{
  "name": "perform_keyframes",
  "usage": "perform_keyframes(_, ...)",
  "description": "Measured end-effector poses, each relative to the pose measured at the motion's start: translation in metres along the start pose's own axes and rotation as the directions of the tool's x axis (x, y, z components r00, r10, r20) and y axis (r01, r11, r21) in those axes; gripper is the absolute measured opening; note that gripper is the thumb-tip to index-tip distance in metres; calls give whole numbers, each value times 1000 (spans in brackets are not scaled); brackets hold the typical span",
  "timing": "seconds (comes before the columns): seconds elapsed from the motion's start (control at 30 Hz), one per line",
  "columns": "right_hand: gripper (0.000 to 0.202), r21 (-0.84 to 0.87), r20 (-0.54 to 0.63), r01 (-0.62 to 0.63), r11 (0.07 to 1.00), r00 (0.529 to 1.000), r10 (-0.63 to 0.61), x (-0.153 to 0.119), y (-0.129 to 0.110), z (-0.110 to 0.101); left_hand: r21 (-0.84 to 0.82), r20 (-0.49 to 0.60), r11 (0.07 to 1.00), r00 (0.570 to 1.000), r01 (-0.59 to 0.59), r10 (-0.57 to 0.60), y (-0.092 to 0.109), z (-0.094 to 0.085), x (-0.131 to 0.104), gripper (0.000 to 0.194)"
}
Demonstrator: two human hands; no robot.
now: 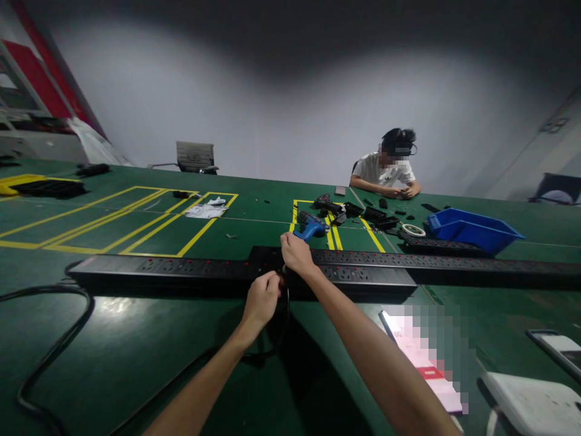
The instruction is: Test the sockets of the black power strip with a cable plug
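Two long black socket strips lie side by side across the green table, the nearer strip to the left and the farther strip reaching to the right edge. My left hand is closed at the front edge of the nearer strip, by a black cable that loops down from between my hands. My right hand is closed above the strips, a little higher and to the right. What the fingers of each hand grip is too small and hidden to make out.
Beyond my hands lie a blue power drill and black parts. A blue bin stands at right. A person sits across the table. Papers lie front right, and a thick cable curves at left.
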State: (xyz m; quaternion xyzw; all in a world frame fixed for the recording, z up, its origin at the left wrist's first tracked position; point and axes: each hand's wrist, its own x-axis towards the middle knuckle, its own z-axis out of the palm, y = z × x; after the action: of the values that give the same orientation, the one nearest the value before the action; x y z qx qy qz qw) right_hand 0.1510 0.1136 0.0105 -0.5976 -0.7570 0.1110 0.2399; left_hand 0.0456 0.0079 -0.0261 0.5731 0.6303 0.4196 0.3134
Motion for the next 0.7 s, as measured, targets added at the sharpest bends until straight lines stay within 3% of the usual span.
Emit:
perform_keyframes(0.1,34,82,-173,-31,996,984,45,-10,21,-18,200,-89,954,965,-224,245,4,-6,-1,22)
perform_keyframes(0.23,34,90,-220,23,996,976,-2,-39,45,-35,383,-96,831,877,-403,470,4,-8,1,32)
perform_keyframes(0.4,37,59,-216,172,983,964,-155,-84,45,-28,426,6,763,845,-486,534,-4,-10,6,71)
perform_keyframes(0.53,41,51,-226,266,963,942,-249,-104,38,-12,472,82,700,818,-535,570,-6,-11,5,62)
perform_keyframes(0.7,40,36,-272,335,941,910,-314,-110,39,3,468,115,676,798,-569,592,-12,-12,13,57)
